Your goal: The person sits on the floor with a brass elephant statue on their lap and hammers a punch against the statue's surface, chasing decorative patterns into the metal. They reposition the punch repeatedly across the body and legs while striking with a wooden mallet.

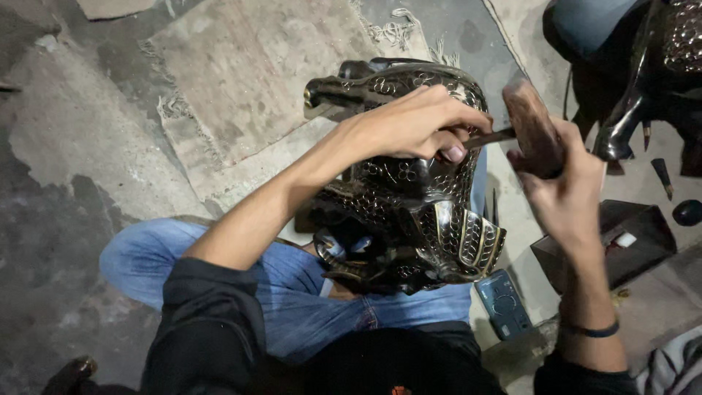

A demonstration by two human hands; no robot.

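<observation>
Two hands work over a dark carved animal figure [409,190], its glossy surface covered with inlaid metal flower and scale patterns, which lies on its side across the lap of a person in blue jeans [292,292] seated on the floor [73,168]. The left hand [413,124] is closed around a thin chisel-like tool [488,137], its tip pressed against the figure's flank, while the heel of that hand rests on the carving. The right hand [567,190], raised just beside the tool's free end, grips a wooden mallet [532,128] with the fingers fully wrapped round it. By its bulk and solid look the figure is judged heavy and rigid, its polished skin likely slick, and its thin projecting parts, the tapered end near the top and the fanned, ribbed piece at the lower right, appear the most breakable; the broad body seems the safest place to take hold, supported from beneath. A worn mat [248,80] with frayed edges lies on the floor beyond the carving. A small blue-grey device [503,303] sits on the floor near the person's knee, a dark open box [621,245] lies to the right, and another patterned dark carving [651,66] stands at the upper right with pointed dark pieces [662,175] beside it.
</observation>
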